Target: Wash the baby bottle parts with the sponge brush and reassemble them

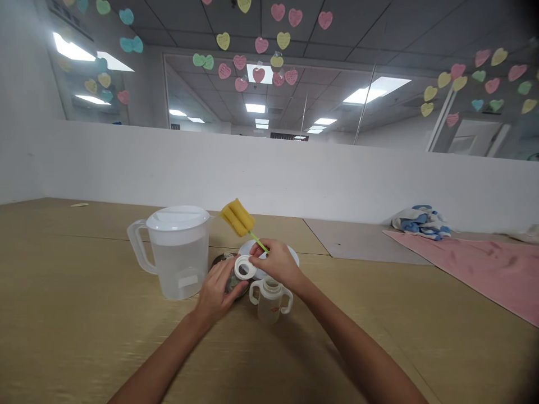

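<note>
My left hand (pixel 218 287) is closed on a white ring-shaped bottle lid (pixel 245 267), its round hole turned towards me. Between the fingers of my right hand (pixel 278 262) is the green handle of a bottle brush (pixel 238 217), whose yellow sponge head points up and to the left. The right fingertips touch or nearly touch the lid's edge. Just below the hands stands a small clear bottle (pixel 269 306) with two white handles, upright and open at the top. A white plate (pixel 293 253) and a dark round dish (pixel 219 258) are partly hidden behind the hands.
A lidded translucent pitcher (pixel 179 252) stands left of my hands. To the right lie a pink cloth (pixel 475 269), a grey mat (pixel 362 241) and a crumpled blue-and-white cloth (pixel 423 223). A low white wall (pixel 252 174) runs along the table's back.
</note>
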Motion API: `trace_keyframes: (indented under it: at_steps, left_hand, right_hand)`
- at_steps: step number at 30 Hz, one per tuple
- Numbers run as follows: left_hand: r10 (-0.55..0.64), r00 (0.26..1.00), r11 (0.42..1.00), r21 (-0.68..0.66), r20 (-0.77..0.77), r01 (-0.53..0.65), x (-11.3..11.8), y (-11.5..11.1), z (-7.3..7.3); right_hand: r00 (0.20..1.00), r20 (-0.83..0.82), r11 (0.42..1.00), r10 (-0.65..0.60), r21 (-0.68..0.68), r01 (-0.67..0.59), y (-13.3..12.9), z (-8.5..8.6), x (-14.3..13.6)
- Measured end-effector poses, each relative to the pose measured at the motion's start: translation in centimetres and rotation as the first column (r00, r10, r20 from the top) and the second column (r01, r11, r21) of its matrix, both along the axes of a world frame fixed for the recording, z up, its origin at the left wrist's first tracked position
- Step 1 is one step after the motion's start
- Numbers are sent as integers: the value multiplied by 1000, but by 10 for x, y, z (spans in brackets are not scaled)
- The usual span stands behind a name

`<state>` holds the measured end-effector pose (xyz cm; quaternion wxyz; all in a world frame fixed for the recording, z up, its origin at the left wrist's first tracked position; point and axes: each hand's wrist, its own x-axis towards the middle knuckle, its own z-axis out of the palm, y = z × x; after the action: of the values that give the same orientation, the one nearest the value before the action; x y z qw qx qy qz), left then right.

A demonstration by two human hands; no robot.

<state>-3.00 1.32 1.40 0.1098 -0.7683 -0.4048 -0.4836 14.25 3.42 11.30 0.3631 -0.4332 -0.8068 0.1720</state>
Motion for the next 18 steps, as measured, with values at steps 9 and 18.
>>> trace_keyframes:
  at_steps: [9,18]
  left_hand:
    - [-2,979,995,-94,205,21,6,-1,-2]
    - [49,925,994,-112,378,-6,3,-1,1]
  right_hand:
    - [994,-21,993,108,-47,-109,9,10,9]
    - [958,178,963,225,-193,-190,10,42,57]
